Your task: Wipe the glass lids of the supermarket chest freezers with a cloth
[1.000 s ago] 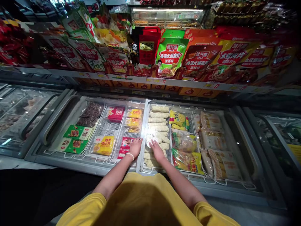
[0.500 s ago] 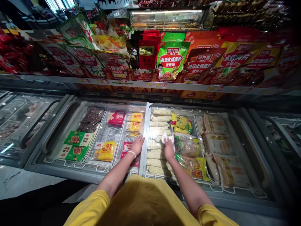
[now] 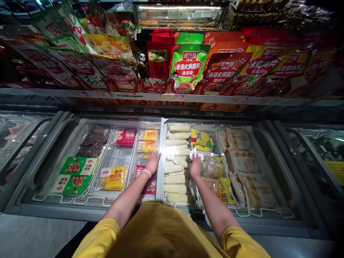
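My left hand (image 3: 153, 162) lies flat with fingers stretched out on the glass lid (image 3: 118, 154) of a chest freezer, just left of the middle frame (image 3: 161, 161). A pale band circles that wrist. My right hand (image 3: 195, 166) presses a crumpled white wipe (image 3: 195, 154) against the right glass lid. Whether the wipe is cloth or paper I cannot tell. Under the glass by this hand lie corn cobs (image 3: 175, 178) in a stack and bags of mixed vegetables (image 3: 220, 188). Below my left hand are red packets (image 3: 148, 187) and yellow packets (image 3: 147, 146).
Behind the freezer runs a shelf edge (image 3: 150, 96) with upright pouches, among them a green pouch (image 3: 189, 68). Green boxes (image 3: 77, 173) and yellow bags (image 3: 113, 178) sit under the left lid. Curved handles, such as the right handle (image 3: 279, 161), flank both lids.
My right hand has moved with the wipe slightly to the right over the glass, from the corn towards the vegetable bags. The view has shifted; my left hand stays by the middle frame.
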Tool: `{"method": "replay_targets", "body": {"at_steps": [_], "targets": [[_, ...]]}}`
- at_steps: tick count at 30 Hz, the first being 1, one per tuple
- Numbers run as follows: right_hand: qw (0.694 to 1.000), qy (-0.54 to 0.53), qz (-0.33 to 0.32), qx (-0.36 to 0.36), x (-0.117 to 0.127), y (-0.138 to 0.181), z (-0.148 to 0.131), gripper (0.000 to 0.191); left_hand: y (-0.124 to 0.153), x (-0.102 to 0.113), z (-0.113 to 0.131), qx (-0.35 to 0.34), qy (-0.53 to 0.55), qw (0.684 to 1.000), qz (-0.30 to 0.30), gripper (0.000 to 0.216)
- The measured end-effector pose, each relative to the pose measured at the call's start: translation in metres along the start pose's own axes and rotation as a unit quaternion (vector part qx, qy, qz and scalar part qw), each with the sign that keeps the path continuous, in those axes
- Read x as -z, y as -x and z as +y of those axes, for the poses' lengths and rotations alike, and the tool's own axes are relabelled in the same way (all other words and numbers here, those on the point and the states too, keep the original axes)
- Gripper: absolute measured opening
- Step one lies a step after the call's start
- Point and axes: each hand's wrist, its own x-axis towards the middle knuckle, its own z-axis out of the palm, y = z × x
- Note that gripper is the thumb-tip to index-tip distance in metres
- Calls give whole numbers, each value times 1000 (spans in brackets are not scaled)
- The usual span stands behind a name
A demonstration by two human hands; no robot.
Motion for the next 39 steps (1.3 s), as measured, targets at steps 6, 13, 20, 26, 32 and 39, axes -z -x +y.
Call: {"method": "replay_targets", "body": {"at_steps": [6, 13, 20, 26, 32, 39], "targets": [[949, -10, -120, 291, -45, 45, -71, 72, -10, 6, 4, 4, -6, 1000, 10, 66], [979, -8, -56, 197, -6, -7, -1, 81, -13, 9, -2, 7, -11, 1000, -12, 72], [993, -22, -29, 108, -25, -13, -52, 80, -13, 10, -2, -4, -24, 999, -27, 71], [918, 5, -131, 375, -32, -10, -69, 76, -15, 12, -6, -10, -16, 1000, -20, 65], [990, 19, -40, 131, -13, -50, -56, 84, -17, 16, -7, -13, -9, 999, -49, 73], [925, 35, -128, 355, -32, -20, -87, 78, -9, 7, -8, -19, 9, 999, -34, 73]]}}
